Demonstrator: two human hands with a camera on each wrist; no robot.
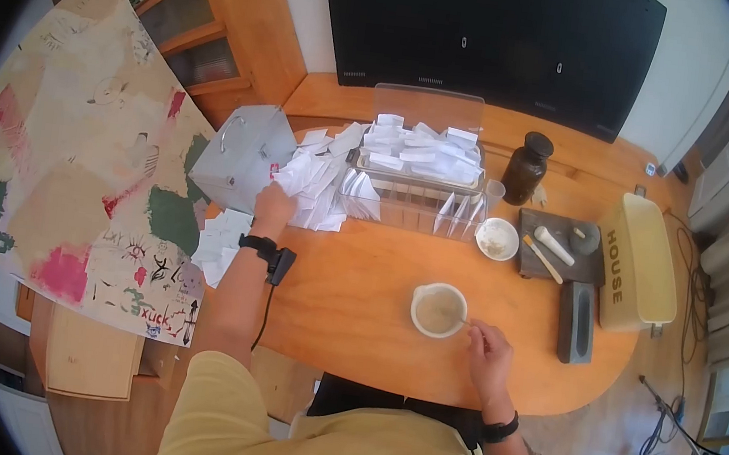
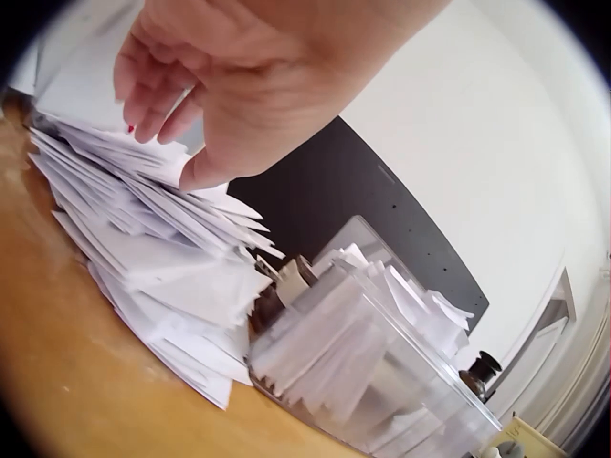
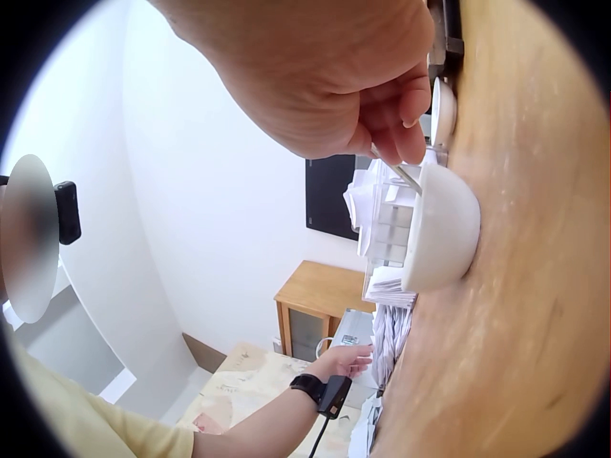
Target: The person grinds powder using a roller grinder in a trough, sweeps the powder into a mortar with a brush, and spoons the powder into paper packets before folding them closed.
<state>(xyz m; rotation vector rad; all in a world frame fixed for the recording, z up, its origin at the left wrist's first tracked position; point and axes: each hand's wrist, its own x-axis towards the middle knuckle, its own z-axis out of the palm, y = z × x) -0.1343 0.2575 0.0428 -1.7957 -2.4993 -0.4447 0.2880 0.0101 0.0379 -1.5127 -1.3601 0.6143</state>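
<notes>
From afar, I watch the right hand [image 1: 490, 359] pinch a thin metallic rod [image 3: 408, 178] slanting left into a round white ceramic bowl [image 3: 449, 234], the left hand [image 2: 248, 86] loose-fingered above folded white papers [image 2: 191, 277].

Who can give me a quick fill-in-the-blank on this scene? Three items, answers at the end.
1. The hand at the white paper pile is the person's ____ one.
2. The other hand pinches a thin rod that reaches a bowl whose outside is coloured ____.
3. The letters on the side of the yellow bin spell ____.

Missing words: left; white; HOUSE.
</notes>
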